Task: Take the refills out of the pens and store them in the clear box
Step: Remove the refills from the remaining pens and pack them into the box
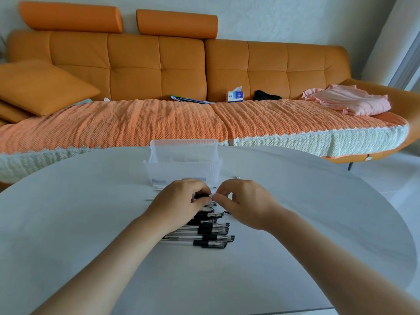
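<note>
Clear ribbed plastic box (183,169) standing far across the white round table (91,223). Just in front of the box, left hand (179,202) curled round a black-gripped pen (201,196), right hand (243,203) pinching that pen's end between thumb and forefinger. Thin white refills (159,185) lying at the box's near left foot. Nearer than the box, heap of black-capped clear pens (209,233) below both hands.

Clear ribbed plastic box (181,169), matt smooth table (91,223), woven cloth sofa cover (136,119)
</note>
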### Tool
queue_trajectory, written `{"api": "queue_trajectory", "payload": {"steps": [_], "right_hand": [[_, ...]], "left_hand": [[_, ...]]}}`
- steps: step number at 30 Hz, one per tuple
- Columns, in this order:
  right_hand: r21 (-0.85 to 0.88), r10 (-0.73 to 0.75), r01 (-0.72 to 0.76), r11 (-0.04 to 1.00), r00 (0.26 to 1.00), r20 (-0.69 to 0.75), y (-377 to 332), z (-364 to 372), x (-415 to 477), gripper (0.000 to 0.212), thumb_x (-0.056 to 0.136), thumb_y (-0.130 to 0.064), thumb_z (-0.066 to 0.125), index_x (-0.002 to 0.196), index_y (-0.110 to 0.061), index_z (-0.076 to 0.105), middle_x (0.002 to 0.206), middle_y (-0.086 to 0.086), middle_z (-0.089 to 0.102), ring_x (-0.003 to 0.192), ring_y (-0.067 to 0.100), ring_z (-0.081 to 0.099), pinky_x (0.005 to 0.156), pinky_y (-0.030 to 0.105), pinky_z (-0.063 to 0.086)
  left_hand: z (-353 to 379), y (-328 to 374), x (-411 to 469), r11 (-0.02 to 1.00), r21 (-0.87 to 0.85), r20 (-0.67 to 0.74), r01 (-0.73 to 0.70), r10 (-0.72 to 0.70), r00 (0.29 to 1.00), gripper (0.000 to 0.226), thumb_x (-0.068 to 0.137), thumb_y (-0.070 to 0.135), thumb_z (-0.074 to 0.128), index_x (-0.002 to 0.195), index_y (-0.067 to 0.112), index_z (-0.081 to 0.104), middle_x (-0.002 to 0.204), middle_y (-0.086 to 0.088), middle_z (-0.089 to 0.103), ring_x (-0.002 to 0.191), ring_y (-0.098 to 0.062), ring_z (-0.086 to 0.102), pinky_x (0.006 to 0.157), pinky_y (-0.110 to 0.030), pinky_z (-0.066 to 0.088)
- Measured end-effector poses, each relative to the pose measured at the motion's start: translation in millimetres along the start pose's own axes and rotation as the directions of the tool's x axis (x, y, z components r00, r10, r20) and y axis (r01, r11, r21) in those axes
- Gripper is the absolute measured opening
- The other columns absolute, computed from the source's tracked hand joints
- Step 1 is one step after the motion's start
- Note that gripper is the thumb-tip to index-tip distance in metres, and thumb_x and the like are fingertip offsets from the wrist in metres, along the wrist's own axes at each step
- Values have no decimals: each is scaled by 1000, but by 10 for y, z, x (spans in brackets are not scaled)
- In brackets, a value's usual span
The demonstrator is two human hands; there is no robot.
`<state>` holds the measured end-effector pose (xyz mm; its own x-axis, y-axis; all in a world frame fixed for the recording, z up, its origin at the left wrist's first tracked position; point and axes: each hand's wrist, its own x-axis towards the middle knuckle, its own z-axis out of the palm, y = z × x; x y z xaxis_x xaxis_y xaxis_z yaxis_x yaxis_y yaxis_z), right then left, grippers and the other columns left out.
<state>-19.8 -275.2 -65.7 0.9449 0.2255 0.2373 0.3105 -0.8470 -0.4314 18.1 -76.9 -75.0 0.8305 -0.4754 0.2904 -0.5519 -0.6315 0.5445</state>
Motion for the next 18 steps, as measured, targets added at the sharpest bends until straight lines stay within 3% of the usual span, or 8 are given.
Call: {"api": "queue_trajectory", "payload": {"steps": [3, 7, 12, 15, 18], "right_hand": [[-30, -18, 17, 999, 1000, -5, 11, -9, 6, 17, 93, -46, 57, 91, -32, 67, 84, -21, 61, 69, -7, 53, 61, 18, 36], [36, 33, -35, 999, 997, 70, 15, -45, 1, 25, 97, -43, 52, 83, -30, 68, 68, -28, 57, 63, -6, 52, 57, 20, 32], [-4, -19, 19, 1000, 1000, 20, 22, -39, -4, 17, 90, -53, 56, 95, -37, 58, 92, -21, 61, 72, -5, 55, 62, 17, 37], [-16, -54, 54, 998, 999, 3, -1, -39, 3, 6, 93, -40, 59, 90, -34, 58, 86, -20, 57, 69, -1, 55, 60, 17, 35], [15, -34, 34, 999, 999, 31, -10, -23, 5, 18, 98, -39, 53, 89, -29, 64, 75, -19, 55, 70, -4, 53, 57, 15, 32]], "left_hand": [[-14, 16, -11, 998, 60, -15, -14, 15, 1000, 10, 88, 43, 66, 94, 34, 68, 89, 19, 63, 76, 1, 55, 67, -25, 46], [-33, 41, -17, 997, 62, 2, -39, 39, 999, 10, 87, 43, 67, 94, 36, 68, 88, 19, 64, 77, -3, 56, 67, -28, 48], [-53, 58, -18, 997, 63, 7, -38, 37, 999, 10, 89, 44, 65, 96, 37, 69, 88, 21, 63, 76, 1, 55, 65, -25, 46], [-64, 73, -18, 998, 48, 5, -43, 43, 999, 10, 89, 43, 65, 94, 36, 70, 84, 21, 62, 74, 5, 53, 58, -17, 34], [-73, 52, -24, 998, 30, 14, -50, 50, 999, 10, 88, 42, 66, 94, 36, 69, 86, 20, 63, 73, 0, 55, 60, -20, 39]]}}
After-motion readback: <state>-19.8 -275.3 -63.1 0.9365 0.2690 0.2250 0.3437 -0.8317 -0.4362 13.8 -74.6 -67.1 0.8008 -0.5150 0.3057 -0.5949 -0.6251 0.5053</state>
